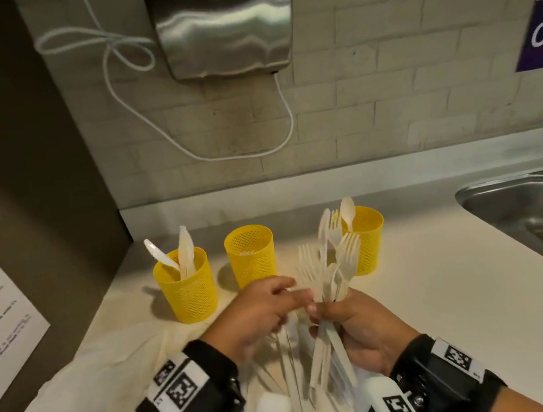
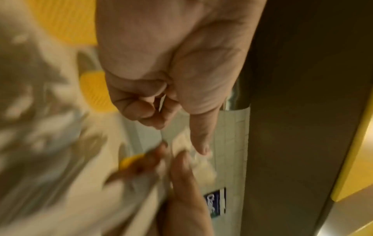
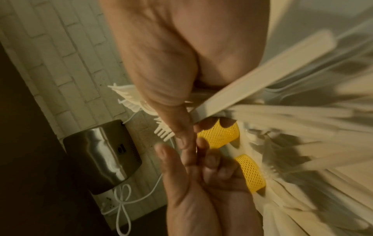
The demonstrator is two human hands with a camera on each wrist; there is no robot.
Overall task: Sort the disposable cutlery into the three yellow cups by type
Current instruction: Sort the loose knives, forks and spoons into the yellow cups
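Head view shows our right hand point(image 1: 359, 329) gripping a fanned bundle of forks point(image 1: 333, 266), our left hand point(image 1: 260, 314) pinching at its handles. We square the handles first, then lower them together into the empty middle cup point(image 1: 251, 260) at 11 o'clock.

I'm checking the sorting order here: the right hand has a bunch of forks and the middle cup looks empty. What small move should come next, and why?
Probably carry the forks gripped in the right hand to the middle cup and drop them in. That cup shows no cutlery, the left cup shows a knife and a spoon, and the right cup shows a spoon. The left hand is at the bunch; whether it holds a piece is unclear.
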